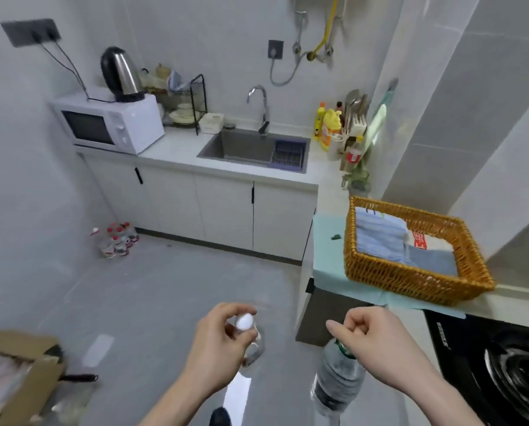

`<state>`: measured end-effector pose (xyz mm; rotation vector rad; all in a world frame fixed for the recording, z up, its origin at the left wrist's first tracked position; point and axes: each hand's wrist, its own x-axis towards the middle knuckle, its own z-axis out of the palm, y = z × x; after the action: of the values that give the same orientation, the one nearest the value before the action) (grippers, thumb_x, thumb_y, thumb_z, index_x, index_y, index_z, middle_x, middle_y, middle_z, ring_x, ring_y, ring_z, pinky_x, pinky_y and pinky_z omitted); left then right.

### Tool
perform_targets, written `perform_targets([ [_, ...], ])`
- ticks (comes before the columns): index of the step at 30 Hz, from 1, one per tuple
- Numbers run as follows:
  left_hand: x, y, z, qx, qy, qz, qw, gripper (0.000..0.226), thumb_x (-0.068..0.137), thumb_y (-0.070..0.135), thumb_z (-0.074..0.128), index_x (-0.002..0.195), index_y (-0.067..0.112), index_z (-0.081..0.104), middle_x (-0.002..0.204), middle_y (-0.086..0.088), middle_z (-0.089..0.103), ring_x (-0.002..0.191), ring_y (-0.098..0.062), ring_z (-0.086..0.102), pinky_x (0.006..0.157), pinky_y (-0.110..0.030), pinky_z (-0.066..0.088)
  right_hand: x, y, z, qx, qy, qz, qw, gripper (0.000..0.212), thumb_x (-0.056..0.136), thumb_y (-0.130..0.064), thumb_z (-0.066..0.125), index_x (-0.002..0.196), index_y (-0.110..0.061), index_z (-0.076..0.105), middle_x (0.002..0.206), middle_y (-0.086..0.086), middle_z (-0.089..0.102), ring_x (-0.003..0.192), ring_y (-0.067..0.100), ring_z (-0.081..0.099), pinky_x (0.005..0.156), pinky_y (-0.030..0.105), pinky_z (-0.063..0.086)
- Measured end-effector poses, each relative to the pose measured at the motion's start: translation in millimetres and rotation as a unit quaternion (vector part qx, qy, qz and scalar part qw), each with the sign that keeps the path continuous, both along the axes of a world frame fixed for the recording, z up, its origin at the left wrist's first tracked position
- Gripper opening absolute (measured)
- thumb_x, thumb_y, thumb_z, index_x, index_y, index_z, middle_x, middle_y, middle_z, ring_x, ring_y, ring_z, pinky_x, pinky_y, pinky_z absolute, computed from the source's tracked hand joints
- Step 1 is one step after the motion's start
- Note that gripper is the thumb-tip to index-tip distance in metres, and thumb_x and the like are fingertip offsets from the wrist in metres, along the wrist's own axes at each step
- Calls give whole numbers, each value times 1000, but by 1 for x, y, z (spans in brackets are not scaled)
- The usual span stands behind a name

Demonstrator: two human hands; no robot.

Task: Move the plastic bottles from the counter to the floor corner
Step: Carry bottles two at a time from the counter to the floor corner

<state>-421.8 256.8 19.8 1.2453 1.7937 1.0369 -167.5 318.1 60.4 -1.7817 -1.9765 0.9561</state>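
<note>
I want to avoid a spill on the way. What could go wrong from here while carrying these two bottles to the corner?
1. The left hand pinches the clear white-capped plastic bottle only near its cap; it may slip.
2. The right hand holds the clear green-labelled plastic bottle by its neck, so it may swing.
3. The cluster of red-capped bottles already crowds the corner; setting down more could topple them.

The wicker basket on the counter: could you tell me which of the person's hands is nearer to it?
Right. The right hand, gripping a bottle by its neck, is just below the wicker basket's front rim. The left hand, holding a white-capped bottle, is farther left, over the floor.
</note>
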Motion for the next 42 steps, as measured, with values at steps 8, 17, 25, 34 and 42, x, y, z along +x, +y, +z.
perform_targets([
  [8,-91,35,-6,-20,-13,85,996,26,82,9,79,92,32,74,86,6,64,58,-3,57,55,-11,44,-106,84,0,0,-25,99,995,53,88,-44,74,51,-16,48,41,-6,40,43,7,38,52,22,35],
  [17,-209,79,-8,-8,10,137,991,26,80,9,79,90,33,72,82,9,61,58,-2,54,59,-10,43,-240,159,-4,12,-13,151,988,48,88,-42,75,55,-16,52,43,-7,44,43,7,38,53,24,33],
  [25,-296,106,-4,-15,17,206,978,28,80,12,82,90,36,72,69,9,56,55,-2,52,58,-11,44,-348,223,0,19,-6,223,975,46,89,-43,74,59,-15,54,44,-9,46,45,7,39,52,21,36],
  [34,-384,169,-20,-67,5,271,960,26,82,17,81,94,37,71,56,1,56,46,-5,52,47,-14,41,-451,314,-21,-12,-15,294,956,49,89,-43,73,56,-17,50,46,-8,52,45,7,43,53,20,39],
  [42,-455,227,-16,-78,23,338,938,24,80,18,82,89,38,70,62,2,58,56,-4,53,55,-13,41,-569,390,-38,-23,-45,387,921,48,86,-49,71,68,-6,58,57,5,62,47,5,46,55,23,42],
])
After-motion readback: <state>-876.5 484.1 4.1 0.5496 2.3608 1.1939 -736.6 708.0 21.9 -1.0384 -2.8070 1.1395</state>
